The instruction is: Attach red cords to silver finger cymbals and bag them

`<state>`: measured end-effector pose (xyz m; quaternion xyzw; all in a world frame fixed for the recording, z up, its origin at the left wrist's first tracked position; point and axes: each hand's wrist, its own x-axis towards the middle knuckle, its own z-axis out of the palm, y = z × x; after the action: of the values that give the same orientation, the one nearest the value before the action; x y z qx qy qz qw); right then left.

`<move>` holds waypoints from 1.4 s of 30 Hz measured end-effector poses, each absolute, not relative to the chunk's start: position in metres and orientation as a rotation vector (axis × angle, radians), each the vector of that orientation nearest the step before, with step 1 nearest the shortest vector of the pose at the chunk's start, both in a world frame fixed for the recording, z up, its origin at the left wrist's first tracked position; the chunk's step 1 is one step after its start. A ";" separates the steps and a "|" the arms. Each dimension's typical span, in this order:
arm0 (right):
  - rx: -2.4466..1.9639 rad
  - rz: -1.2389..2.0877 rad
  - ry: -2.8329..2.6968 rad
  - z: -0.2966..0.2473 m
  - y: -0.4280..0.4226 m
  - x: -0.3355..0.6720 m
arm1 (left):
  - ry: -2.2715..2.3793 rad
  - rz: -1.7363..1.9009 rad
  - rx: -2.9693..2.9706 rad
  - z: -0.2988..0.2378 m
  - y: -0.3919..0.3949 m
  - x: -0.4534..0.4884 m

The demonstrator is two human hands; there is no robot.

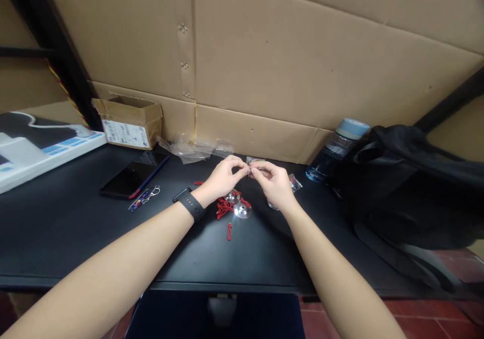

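Observation:
My left hand [226, 176], with a black watch on its wrist, is closed in a pinch above the middle of the black table. Facing it, my right hand [275, 181] pinches too, and the fingertips of both meet around a thin, shiny thing [248, 170] seen edge-on, too small to name. Below them lie a shiny domed metal disc [242, 209] with a centre hole and another disc [232, 196] behind it. Red cord loops [224, 208] are heaped beside the discs, and a single red loop [229, 231] lies nearer me. More metal shows partly hidden under my right hand.
Clear plastic bags [192, 150] lie at the back, near an open cardboard box [130, 122]. To the left are a dark phone-like device [134, 174] and a keyring [144, 198]. A water bottle [333, 150] and a black backpack [412, 187] stand right. Cardboard walls the back.

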<state>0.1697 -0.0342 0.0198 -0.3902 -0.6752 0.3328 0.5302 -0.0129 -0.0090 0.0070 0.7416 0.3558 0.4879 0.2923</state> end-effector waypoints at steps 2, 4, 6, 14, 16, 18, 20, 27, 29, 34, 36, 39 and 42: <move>-0.940 0.767 -1.629 0.018 -0.033 0.171 | 0.989 1.290 2.012 0.006 -0.009 -0.013; -0.951 0.748 -1.651 0.018 -0.031 0.172 | 1.023 1.286 2.025 0.007 -0.010 -0.012; -0.965 0.726 -1.684 0.018 -0.031 0.174 | 1.046 1.281 2.041 0.008 -0.011 -0.012; -0.987 0.652 -1.757 0.024 -0.034 0.176 | 1.061 1.306 2.061 0.012 -0.015 -0.012; -0.988 0.640 -1.769 0.025 -0.034 0.177 | 1.056 1.316 2.074 0.012 -0.015 -0.012; -0.988 0.642 -1.777 0.026 -0.035 0.177 | 1.052 1.320 2.088 0.012 -0.015 -0.012; -0.990 0.644 -1.786 0.027 -0.035 0.177 | 1.048 1.317 2.100 0.012 -0.016 -0.012; -1.006 0.623 -1.800 0.027 -0.035 0.177 | 1.055 1.320 2.129 0.012 -0.016 -0.012; -1.016 0.620 -1.791 0.027 -0.035 0.177 | 1.055 1.320 2.132 0.012 -0.017 -0.012; -1.036 0.750 -1.760 0.032 -0.038 0.176 | 1.052 1.323 2.136 0.015 -0.018 -0.011; -1.037 0.858 -1.740 0.034 -0.039 0.176 | 1.046 1.323 2.137 0.016 -0.019 -0.011; -1.039 1.012 -1.745 0.034 -0.039 0.175 | 1.047 1.326 2.145 0.017 -0.018 -0.012; -1.033 0.962 -1.785 0.030 -0.036 0.174 | 1.060 1.327 2.143 0.017 -0.017 -0.012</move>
<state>0.1743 -0.0365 0.0305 -0.4120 -0.7120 0.3838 0.4195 -0.0121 -0.0174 0.0172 0.7677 0.3796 0.4751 0.2021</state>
